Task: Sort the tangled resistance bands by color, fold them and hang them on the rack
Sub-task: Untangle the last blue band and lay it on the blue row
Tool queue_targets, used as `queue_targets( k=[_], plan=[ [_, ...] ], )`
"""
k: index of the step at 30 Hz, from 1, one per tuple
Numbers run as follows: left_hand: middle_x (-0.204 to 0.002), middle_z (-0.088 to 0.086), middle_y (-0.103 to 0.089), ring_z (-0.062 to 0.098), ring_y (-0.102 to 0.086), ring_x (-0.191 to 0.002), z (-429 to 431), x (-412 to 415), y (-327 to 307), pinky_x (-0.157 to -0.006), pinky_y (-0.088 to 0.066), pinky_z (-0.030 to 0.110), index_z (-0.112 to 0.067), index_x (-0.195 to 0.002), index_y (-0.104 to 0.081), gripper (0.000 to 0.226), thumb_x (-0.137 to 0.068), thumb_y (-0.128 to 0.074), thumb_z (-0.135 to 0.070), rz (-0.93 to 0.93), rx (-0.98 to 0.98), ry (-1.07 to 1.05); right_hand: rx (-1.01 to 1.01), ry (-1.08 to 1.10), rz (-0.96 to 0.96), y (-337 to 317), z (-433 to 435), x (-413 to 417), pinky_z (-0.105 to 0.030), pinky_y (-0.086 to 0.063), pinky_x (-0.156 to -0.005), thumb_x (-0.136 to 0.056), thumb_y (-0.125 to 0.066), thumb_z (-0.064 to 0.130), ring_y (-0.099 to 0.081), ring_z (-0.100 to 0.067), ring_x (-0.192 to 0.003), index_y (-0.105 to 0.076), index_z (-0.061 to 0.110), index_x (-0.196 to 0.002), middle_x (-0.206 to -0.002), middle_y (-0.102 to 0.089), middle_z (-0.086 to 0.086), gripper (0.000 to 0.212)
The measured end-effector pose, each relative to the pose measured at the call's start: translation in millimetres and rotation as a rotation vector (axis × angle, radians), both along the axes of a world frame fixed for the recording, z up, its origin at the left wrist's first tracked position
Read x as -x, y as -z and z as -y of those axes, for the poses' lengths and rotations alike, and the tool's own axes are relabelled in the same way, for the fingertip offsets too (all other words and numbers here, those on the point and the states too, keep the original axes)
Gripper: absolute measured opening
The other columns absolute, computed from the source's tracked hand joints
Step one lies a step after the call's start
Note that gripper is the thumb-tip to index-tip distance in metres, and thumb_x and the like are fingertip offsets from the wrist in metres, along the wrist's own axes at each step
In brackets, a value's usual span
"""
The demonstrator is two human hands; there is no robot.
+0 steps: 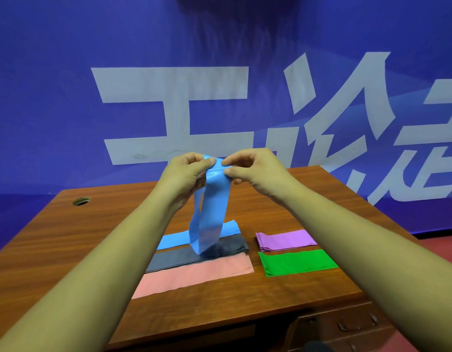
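Fingers of left hand (186, 171) and right hand (247, 168) pinch one blue band (212, 207), mid-frame. We count four more below: grey (194, 255), pink (194, 275), purple (285, 240), green (296, 262).

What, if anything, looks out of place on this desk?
Nothing is spilled or damaged. The pink band and grey band lie long and unfolded, unlike the folded purple band and green band. The left hand and right hand pinch the blue band.

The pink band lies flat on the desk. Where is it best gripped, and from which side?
I would pinch the pink band at its right short end, coming from the near side. It is thin and flat, its far edge meets the grey band, but its near edge borders bare desk.
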State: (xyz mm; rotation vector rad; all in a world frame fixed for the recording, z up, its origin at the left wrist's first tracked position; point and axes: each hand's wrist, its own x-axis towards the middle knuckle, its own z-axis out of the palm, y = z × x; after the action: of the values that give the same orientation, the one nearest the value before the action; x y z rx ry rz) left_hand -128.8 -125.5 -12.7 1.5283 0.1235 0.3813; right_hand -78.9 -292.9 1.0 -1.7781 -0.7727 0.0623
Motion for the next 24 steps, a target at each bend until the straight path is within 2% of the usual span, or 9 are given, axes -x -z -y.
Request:
queue_targets(
  k=[3,5,8,11,15,17,19,21,24],
  plan=[
    [-0.076,0.013,-0.061,0.026,-0.063,-0.076,-6,2,1,-0.079,-0.050,0.038,-0.016,-0.097,-0.047,0.035,-0.083,-0.075,-0.032,0.019,0.076,0.034,-0.019,0.075,0.054,0,-6,-6,-0.031,-0.056,-0.069,-0.083,-0.070,0.003,-0.064,-0.014,-0.071,-0.073,0.004,-0.093,-0.085,-0.072,-0.016,0.011],
    [-0.088,0.020,-0.064,0.026,-0.066,-0.087,-9,4,2,-0.082,-0.052,0.036,-0.022,-0.104,-0.054,0.042,-0.075,-0.078,-0.040,0.036,-0.048,0.043,-0.029,0.105,0.074,0,-9,-10,-0.034,-0.057,-0.070,-0.083,-0.071,0.005,-0.064,-0.015,-0.071,-0.073,0.008,-0.089,-0.084,-0.072,-0.015,0.007],
    [-0.086,0.008,-0.072,0.013,-0.068,-0.083,-13,6,7,-0.083,-0.056,0.033,-0.026,-0.099,-0.069,0.015,-0.085,-0.073,-0.025,0.097,-0.380,0.019,-0.029,0.114,0.102,-2,-11,-12,-0.027,-0.055,-0.065,-0.085,-0.069,0.009,-0.063,-0.010,-0.068,-0.072,0.012,-0.087,-0.079,-0.072,-0.007,0.005],
    [-0.072,-0.016,-0.070,-0.001,-0.062,-0.071,-15,8,6,-0.071,-0.050,0.020,-0.031,-0.088,-0.071,0.012,-0.090,-0.067,-0.019,0.160,-0.474,-0.047,0.015,0.149,0.130,-3,-11,-12,-0.018,-0.046,-0.058,-0.086,-0.070,0.016,-0.055,0.001,-0.060,-0.073,0.016,-0.087,-0.070,-0.065,0.007,0.003],
    [-0.079,-0.006,-0.060,0.008,-0.051,-0.072,-17,6,7,-0.068,-0.043,0.025,-0.038,-0.083,-0.069,0.015,-0.089,-0.068,-0.025,0.225,-0.536,-0.137,0.087,0.086,0.152,-11,-16,-8,-0.019,-0.046,-0.060,-0.087,-0.070,0.018,-0.055,0.001,-0.061,-0.072,0.013,-0.091,-0.069,-0.063,0.008,0.007],
    [-0.092,0.003,-0.065,0.010,-0.057,-0.082,-19,6,10,-0.078,-0.048,0.030,-0.031,-0.090,-0.072,0.004,-0.088,-0.069,-0.030,0.197,-0.461,-0.135,0.152,0.062,0.208,-16,-22,-5,-0.022,-0.047,-0.058,-0.088,-0.068,0.017,-0.053,-0.001,-0.057,-0.072,0.011,-0.091,-0.064,-0.062,0.008,0.008],
    [-0.097,0.008,-0.068,0.014,-0.062,-0.091,-23,6,18,-0.089,-0.050,0.037,-0.019,-0.098,-0.072,0.023,-0.083,-0.069,-0.035,0.160,-0.246,0.009,0.141,0.099,0.245,-23,-30,-3,-0.026,-0.046,-0.057,-0.087,-0.066,0.015,-0.052,-0.003,-0.054,-0.073,0.009,-0.089,-0.063,-0.061,0.006,0.009],
    [-0.091,0.012,-0.062,0.021,-0.056,-0.086,-28,7,33,-0.082,-0.047,0.036,-0.013,-0.100,-0.070,0.033,-0.078,-0.072,-0.037,0.083,-0.165,0.138,0.054,0.132,0.194,-29,-38,-4,-0.020,-0.042,-0.050,-0.087,-0.064,0.012,-0.047,-0.003,-0.046,-0.071,0.006,-0.089,-0.060,-0.058,0.004,0.010],
    [-0.087,0.003,-0.060,0.016,-0.048,-0.079,-42,11,65,-0.071,-0.039,0.029,-0.014,-0.102,-0.071,0.029,-0.079,-0.072,-0.033,-0.055,-0.262,0.222,-0.075,0.156,0.042,-37,-46,-9,-0.021,-0.039,-0.048,-0.088,-0.062,0.008,-0.045,-0.007,-0.044,-0.069,0.003,-0.090,-0.062,-0.057,0.002,0.009]
  ],
)
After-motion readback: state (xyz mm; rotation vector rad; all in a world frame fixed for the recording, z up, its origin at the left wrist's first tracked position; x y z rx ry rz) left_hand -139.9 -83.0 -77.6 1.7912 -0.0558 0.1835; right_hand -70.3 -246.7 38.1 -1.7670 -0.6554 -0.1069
